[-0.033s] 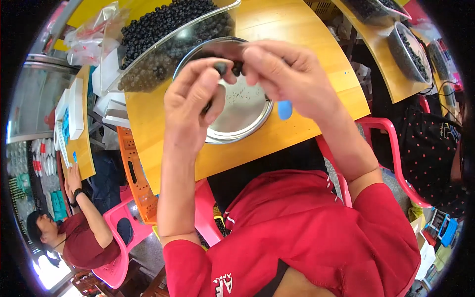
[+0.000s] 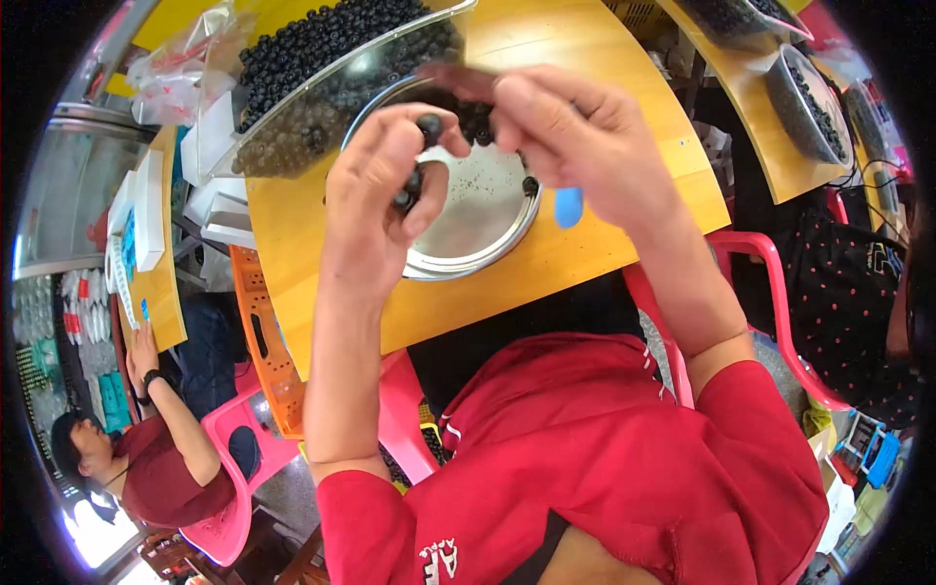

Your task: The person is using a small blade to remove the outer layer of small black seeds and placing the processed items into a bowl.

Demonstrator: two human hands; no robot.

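Note:
My left hand [image 2: 375,185] is curled round small round black pieces that look like beads. One black piece [image 2: 430,129] is pinched near the thumb, and others sit lower in the bent fingers. My right hand [image 2: 585,136] grips a blurred, dark, blade-like tool [image 2: 458,80], its flat part reaching left above the left fingertips. A blue end [image 2: 568,207] sticks out below the right palm; the grip hides whether it belongs to that tool. Under both hands lies a round metal tray [image 2: 458,265] with dark specks. More black pieces show near its far side, and one [image 2: 529,185] at its right rim.
A clear plastic bin [image 2: 292,146] heaped with black pieces stands at the back left of the wooden table [image 2: 624,210]. An orange crate [image 2: 261,336] is against the table's left side. At left, a person [image 2: 161,458] sits on a pink chair. Another tub [image 2: 809,102] stands at far right.
The fingers of my left hand have spread slightly, showing more black pieces. My right hand has shifted a little right with the tool. A black piece now shows at the tray's right rim.

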